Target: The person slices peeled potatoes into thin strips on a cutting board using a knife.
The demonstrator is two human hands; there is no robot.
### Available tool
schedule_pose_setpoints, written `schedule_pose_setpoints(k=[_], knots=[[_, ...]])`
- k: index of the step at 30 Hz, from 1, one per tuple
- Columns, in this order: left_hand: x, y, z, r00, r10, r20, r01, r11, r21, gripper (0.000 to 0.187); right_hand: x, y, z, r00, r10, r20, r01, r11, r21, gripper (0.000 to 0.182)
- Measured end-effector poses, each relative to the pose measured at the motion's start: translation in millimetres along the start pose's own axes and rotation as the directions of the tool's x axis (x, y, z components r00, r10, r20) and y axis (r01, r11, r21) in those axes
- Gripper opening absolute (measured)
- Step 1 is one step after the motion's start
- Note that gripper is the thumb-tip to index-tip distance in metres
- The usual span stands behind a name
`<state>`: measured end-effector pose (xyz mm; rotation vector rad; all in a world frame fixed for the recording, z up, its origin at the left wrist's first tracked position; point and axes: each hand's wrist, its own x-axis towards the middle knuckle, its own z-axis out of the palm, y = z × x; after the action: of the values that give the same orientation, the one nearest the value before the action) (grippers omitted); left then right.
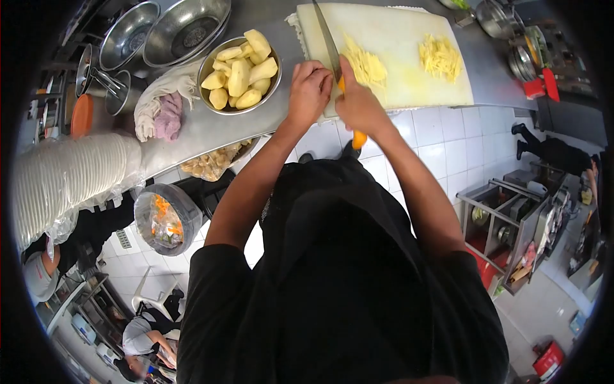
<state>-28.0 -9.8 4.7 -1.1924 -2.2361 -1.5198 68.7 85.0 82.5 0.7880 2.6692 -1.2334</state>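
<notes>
My right hand (361,105) is wrapped round the orange handle of a kitchen knife (328,37), its long blade pointing away over the left side of the white cutting board (403,32). Close to the blade's left side, my left hand (310,89) rests at the board's near left edge with fingers curled; whatever lies under them is hidden. Thin pale-yellow strips (366,65) lie just right of the knife, and a second pile of strips (440,57) sits farther right on the board. Left of my hands, a metal bowl (203,67) holds several peeled potatoes (240,77).
Large metal bowls (185,32) and a crumpled cloth (153,105) sit on the counter's left, beside stacked plastic-wrapped containers (77,179). Below the counter stands a lined waste bin (144,221) with scraps. Other people (144,333) are at lower left; another person (563,153) is at right.
</notes>
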Motion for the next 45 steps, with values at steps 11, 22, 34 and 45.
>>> schedule_pose_setpoints(k=[11, 22, 34, 45], knots=[[-2, 0, -2, 0.998, -0.053, -0.017, 0.053, 0.998, -0.041, 0.009, -31, -26, -15, 0.985, 0.128, 0.116, -0.134, 0.990, 0.037, 0.082], [2, -2, -2, 1.000, 0.007, 0.018, -0.007, 1.000, 0.004, 0.008, 0, -37, -24, 0.980, 0.147, 0.134, -0.160, 0.983, 0.091, 0.085], [-11, 3, -12, 0.995, -0.096, -0.028, 0.095, 0.995, -0.027, 0.012, -30, -2, 6, 1.000, 0.000, 0.001, 0.000, 1.000, 0.001, 0.083], [-1, 12, -12, 0.990, -0.138, -0.005, 0.138, 0.990, 0.009, 0.010, -11, -3, -21, 0.998, 0.054, 0.025, -0.057, 0.987, 0.150, 0.079]])
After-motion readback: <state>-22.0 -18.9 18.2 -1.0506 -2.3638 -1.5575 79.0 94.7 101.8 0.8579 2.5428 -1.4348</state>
